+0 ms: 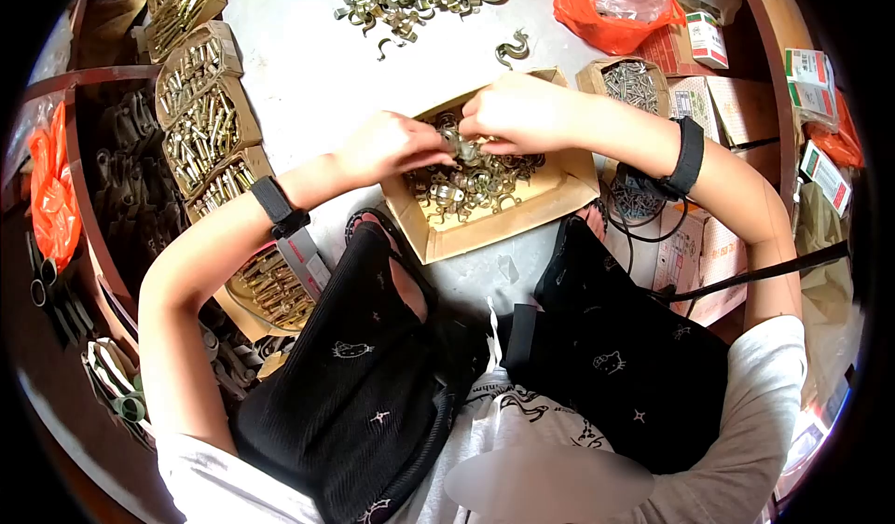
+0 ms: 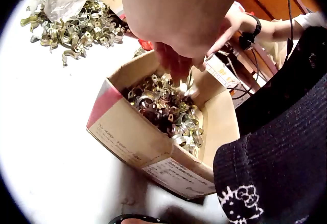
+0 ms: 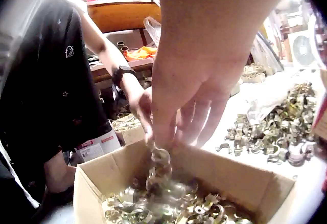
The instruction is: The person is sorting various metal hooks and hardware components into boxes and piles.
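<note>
Downward, near-vertical in long axis, metal clamps (image 3: 159,170) in left hand (image 1: 393,145) and right hand (image 1: 524,114), each grip nearly closed

All 3 views are bright, with dark corners; the head view bends the shelf frame (image 1: 776,58) into a curve. In the left wrist view, glare bleaches the floor (image 2: 56,132) at left, and soft shadow lies beside the carton (image 2: 133,134). The right wrist view blurs some metal clips (image 3: 166,196) and hazes at left.
</note>
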A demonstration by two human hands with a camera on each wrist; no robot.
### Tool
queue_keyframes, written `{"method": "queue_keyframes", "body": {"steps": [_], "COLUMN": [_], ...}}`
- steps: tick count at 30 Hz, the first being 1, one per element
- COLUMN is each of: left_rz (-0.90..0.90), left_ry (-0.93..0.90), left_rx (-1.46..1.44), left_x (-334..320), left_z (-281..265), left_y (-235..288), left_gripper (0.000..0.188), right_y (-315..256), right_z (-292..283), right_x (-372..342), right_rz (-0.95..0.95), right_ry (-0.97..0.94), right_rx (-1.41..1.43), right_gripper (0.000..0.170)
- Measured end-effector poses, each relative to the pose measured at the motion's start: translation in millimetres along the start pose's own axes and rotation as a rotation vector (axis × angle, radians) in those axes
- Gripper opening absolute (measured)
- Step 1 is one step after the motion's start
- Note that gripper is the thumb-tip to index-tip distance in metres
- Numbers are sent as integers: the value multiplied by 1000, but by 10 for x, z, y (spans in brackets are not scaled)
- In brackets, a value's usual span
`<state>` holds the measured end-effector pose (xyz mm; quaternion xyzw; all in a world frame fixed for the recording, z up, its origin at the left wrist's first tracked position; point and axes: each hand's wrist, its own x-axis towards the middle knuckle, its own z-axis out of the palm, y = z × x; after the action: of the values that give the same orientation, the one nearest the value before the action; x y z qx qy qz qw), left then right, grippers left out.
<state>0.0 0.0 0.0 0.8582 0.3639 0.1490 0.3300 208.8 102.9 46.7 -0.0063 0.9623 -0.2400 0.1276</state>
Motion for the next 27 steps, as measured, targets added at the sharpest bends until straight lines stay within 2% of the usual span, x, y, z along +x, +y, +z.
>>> {"method": "queue_keyframes", "body": {"steps": [2, 3, 5, 6, 7, 9, 10, 11, 12, 15, 17, 19, 22, 25, 27], "left_rz": [-66, -91, -529, -637, -714, -865, -942, -953, -972, -1001, -1007, -1006, -1028, -977, -787], "left_ry": [71, 214, 366, 494, 581, 492, 339, 235, 207, 84, 122, 190, 207, 308, 529], "left_rx": [-64, -73, -110, -195, -165, -39, 23, 38, 49, 41, 101, 187, 150, 137, -187], "left_x": [-13, -15, 35, 58, 70, 81, 85, 91, 108, 253, 304, 297, 320, 312, 308], "left_z": [32, 48, -45, -64, -66, -139, -166, -148, -119, -118, -44, 35, 10, -79, -229], "left_y": [-55, -86, -272, -474, -734, -1050, -1197, -1311, -1386, -1332, -1290, -1441, -1468, -1396, -1277], "left_gripper": [14, 14, 17, 20, 28, 38, 46, 45, 44, 41, 37, 40, 35, 29, 24], "right_y": [95, 110, 255, 365, 491, 710, 743, 772, 844, 867, 908, 1007, 1020, 1021, 1044], "right_z": [84, 84, 43, 58, 127, 185, 187, 193, 232, 310, 387, 504, 458, 485, 506], "right_x": [-19, -44, -38, -39, -71, -115, -134, -160, -147, -97, -64, 15, 10, -27, -46], "right_rz": [10, 11, 175, 237, 229, 291, 310, 335, 303, 163, 97, 134, 152, 159, 182], "right_ry": [45, 32, 124, 163, 313, 349, 284, 219, 120, 163, 81, -4, -79, -42, -27], "right_rx": [64, 76, 74, 49, -40, -180, -190, -201, -112, -69, -162, -209, -150, -70, -37], "right_gripper": [17, 17, 17, 17, 22, 28, 33, 38, 46, 57, 53, 50, 47, 48, 49]}}
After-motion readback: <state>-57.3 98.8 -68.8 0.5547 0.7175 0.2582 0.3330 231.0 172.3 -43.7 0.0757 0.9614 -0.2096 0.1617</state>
